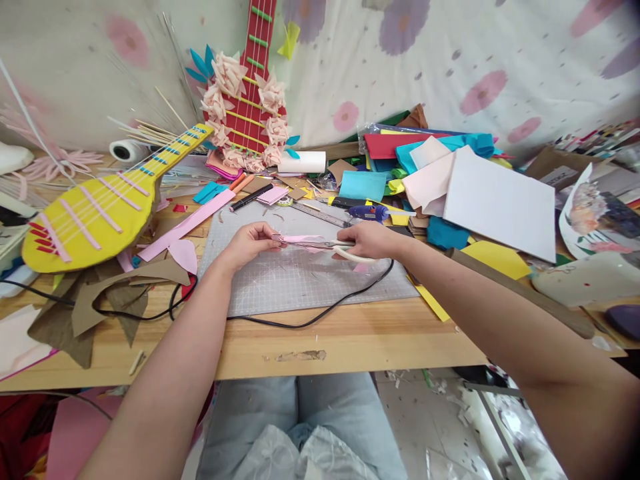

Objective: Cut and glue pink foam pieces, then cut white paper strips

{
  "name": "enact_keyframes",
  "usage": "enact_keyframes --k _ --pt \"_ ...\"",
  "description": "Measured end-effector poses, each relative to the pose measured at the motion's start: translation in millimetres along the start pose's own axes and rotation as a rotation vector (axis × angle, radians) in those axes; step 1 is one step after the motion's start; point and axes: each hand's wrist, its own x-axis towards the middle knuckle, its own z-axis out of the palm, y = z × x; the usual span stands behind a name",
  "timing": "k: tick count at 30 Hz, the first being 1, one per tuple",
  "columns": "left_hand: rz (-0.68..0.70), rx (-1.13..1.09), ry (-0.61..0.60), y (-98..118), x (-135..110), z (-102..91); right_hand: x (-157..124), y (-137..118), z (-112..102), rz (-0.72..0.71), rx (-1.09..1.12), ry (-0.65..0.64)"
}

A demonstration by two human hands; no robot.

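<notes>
Directly between left hand and right hand—a pink strip.

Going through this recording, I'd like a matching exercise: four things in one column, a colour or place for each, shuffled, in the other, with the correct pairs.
1. glue gun
2. scissors
3. cutting mat
4. lute-shaped model

A. grey, with grid lines
B. yellow, on the person's left
C. held in the right hand
D. blue

Pairs: 1-D, 2-C, 3-A, 4-B
</notes>
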Motion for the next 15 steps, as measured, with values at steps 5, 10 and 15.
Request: enact_keyframes --k 5,10,15 --pt "0.002 0.003 -0.001 -0.2 -0.1 -0.4 -0.2 -1.0 -3.8 -0.003 -0.047 0.003" --pt "0.012 0.000 -0.003 -1.4 0.1 -1.4 -1.2 0.3 -6.7 0.007 -0.053 -0.036" --pt "0.010 0.015 -0.014 -1.8 -0.2 0.2 -1.4 1.0 -6.5 0.023 -0.040 -0.063"
